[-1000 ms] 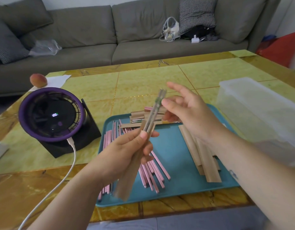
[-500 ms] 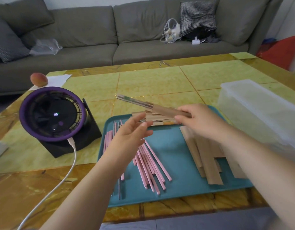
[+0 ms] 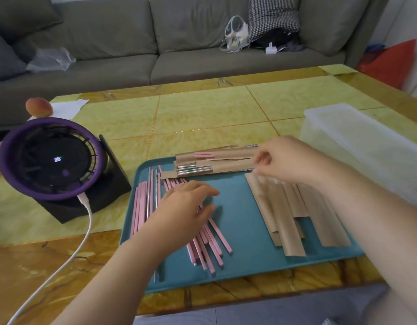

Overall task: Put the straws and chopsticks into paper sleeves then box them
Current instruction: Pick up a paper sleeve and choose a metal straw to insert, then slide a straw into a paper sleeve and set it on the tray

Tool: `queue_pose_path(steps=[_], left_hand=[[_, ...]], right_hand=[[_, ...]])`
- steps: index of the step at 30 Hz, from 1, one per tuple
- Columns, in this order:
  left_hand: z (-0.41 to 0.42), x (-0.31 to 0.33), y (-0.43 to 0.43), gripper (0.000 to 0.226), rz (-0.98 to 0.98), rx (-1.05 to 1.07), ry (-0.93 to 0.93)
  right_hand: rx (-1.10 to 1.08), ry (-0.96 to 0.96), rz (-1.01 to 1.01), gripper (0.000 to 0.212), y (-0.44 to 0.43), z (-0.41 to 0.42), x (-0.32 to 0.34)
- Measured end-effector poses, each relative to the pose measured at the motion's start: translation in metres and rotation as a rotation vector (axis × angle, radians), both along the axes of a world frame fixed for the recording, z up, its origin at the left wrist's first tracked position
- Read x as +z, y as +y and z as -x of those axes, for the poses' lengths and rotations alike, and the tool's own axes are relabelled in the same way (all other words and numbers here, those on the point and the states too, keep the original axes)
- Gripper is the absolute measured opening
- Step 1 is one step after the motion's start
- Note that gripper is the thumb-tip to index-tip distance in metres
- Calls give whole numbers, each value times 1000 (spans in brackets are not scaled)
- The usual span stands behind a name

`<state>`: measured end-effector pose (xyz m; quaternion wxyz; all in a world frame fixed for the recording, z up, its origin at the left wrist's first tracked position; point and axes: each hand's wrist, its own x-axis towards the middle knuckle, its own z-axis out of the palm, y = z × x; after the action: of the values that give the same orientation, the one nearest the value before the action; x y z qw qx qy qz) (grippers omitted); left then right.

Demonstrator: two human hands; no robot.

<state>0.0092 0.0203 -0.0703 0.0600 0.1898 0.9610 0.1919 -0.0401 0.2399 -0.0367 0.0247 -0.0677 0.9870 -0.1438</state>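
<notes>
A teal tray (image 3: 238,231) lies on the table in front of me. Loose pink straws (image 3: 210,249) fan out on its left half, beside a few metal straws (image 3: 148,195). My left hand (image 3: 186,205) hovers low over the pink straws with relaxed fingers and holds nothing. Empty brown paper sleeves (image 3: 289,219) lie stacked on the tray's right half. Filled sleeves (image 3: 214,163) are piled along the tray's far edge, with pink and metal tips sticking out to the left. My right hand (image 3: 285,158) pinches the right end of a filled sleeve on that pile. A clear plastic box (image 3: 367,141) stands to the right.
A purple desk fan (image 3: 50,158) on a black stand sits left of the tray, its white cable (image 3: 85,231) running toward me. A peach (image 3: 38,106) and white paper (image 3: 67,106) lie at the far left. A grey sofa (image 3: 179,43) stands behind the table.
My right hand took the filled sleeve from my left hand and laid it on the pile at the tray's far edge. My left hand dropped down over the pink straws.
</notes>
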Motion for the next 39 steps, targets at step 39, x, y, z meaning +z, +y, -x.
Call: queue_pose_path(steps=[39], left_hand=[[-11, 35, -30, 11, -1128, 530, -269]], right_hand=[[349, -104, 353, 13, -66, -45, -22]])
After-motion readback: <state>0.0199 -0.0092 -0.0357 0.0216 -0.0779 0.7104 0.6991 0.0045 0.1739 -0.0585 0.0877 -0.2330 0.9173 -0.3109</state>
